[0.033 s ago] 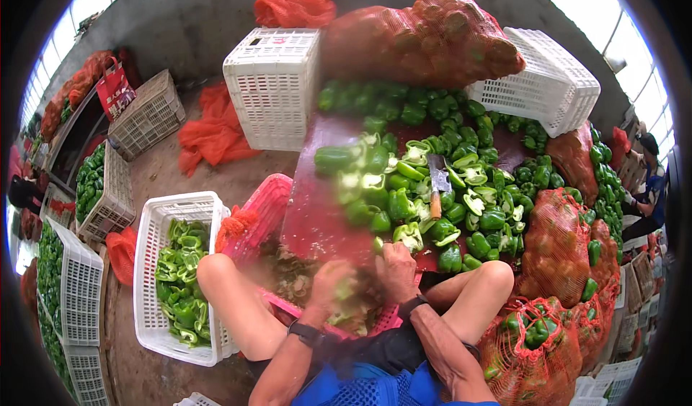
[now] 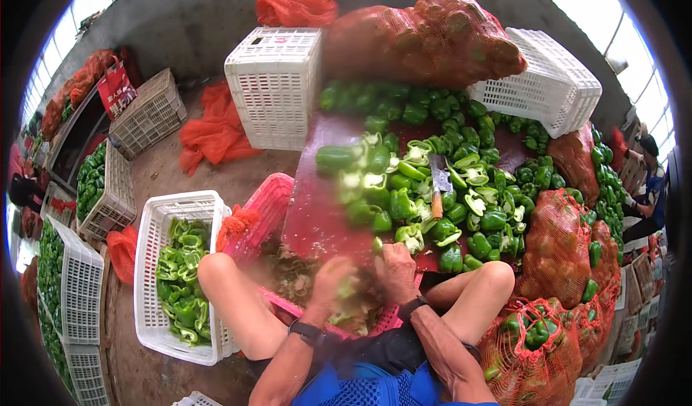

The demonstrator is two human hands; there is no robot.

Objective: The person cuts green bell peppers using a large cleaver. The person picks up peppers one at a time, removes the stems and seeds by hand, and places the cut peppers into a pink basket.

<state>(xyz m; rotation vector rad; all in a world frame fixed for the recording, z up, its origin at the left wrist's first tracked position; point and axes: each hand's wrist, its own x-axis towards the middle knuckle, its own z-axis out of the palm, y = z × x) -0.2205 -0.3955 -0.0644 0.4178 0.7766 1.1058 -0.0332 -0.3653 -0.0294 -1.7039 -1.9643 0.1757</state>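
Observation:
Over a pink basket (image 2: 268, 208) between my knees, my left hand (image 2: 330, 280) is curled round a pale green bell pepper piece (image 2: 347, 286), blurred by the lens haze. Close to its right, my right hand (image 2: 396, 270) is closed at the near edge of a red board (image 2: 321, 226); what its fingers hold is hidden. A green tip (image 2: 378, 245) shows beside its thumb. Halved and whole green bell peppers (image 2: 402, 206) are heaped on the board. Among them lies a broad-bladed knife (image 2: 439, 183), its wooden handle toward me. Pale scraps (image 2: 288, 276) lie in the basket.
A white crate (image 2: 148, 291) of cut peppers stands left of my knee. Red mesh sacks (image 2: 553, 244) of peppers crowd the right. Beyond the board are an upturned white crate (image 2: 270, 107), a large full sack (image 2: 422, 42) and another crate (image 2: 540, 82). Another person (image 2: 649, 183) works far right.

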